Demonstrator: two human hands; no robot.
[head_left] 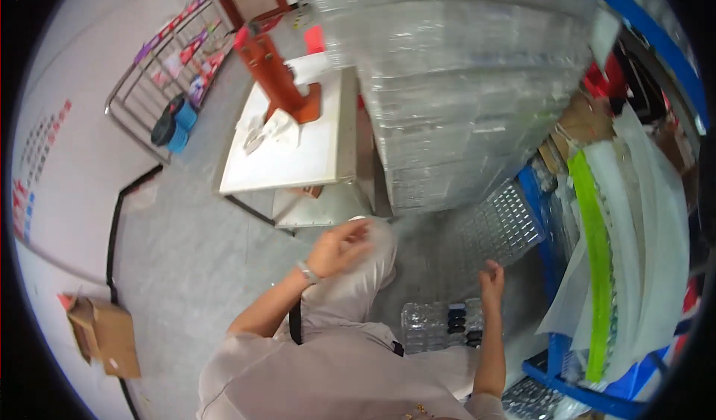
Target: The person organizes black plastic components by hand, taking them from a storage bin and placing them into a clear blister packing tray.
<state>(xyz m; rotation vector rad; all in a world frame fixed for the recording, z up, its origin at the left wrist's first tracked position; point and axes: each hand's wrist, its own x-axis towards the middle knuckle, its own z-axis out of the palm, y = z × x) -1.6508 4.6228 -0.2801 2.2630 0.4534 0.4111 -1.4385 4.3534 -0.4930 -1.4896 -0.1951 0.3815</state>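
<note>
My left hand (341,248) is raised over my left knee, its fingers apart and blurred by motion, with nothing seen in it. On the right, my right hand (491,284) has its fingers curled at the near edge of a clear plastic tray (514,219) with rows of small pockets. The tray is tilted and partly blurred; the fingers seem to pinch its edge. Below, between my legs, lies another clear compartment tray (424,327) holding several dark oval pieces (456,320). My right forearm covers part of its right side.
Ahead stands a tall stack wrapped in clear film (462,99). Left of it is a white-topped table (291,159) with an orange press (276,73). A blue rack (548,271) with white sheets (641,234) stands close on my right. A cardboard box (104,334) is at left.
</note>
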